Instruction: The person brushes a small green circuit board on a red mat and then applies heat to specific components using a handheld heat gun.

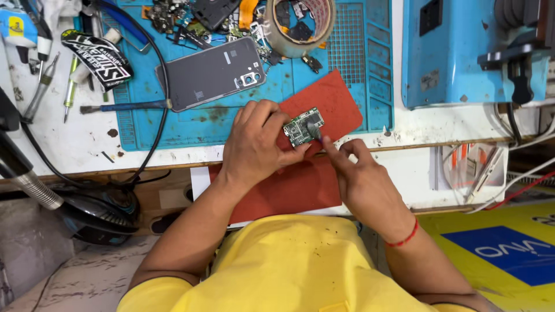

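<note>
The left hand [254,144] pinches a small green circuit board [303,126] by its edge, fingers curled around it, holding it just above the red mat [338,98] at the bench's front. The right hand [361,179] grips a thin tool [316,134] between its fingertips, its tip pressed on the board's face. Behind them, a grey phone back cover [211,72] lies flat on the blue work mat [231,124]. Further back, a roll of tape [299,26] rests on its side like a little bowl, with dark small parts sitting inside its ring; what they are cannot be told. Loose components [173,17] are heaped beside it.
</note>
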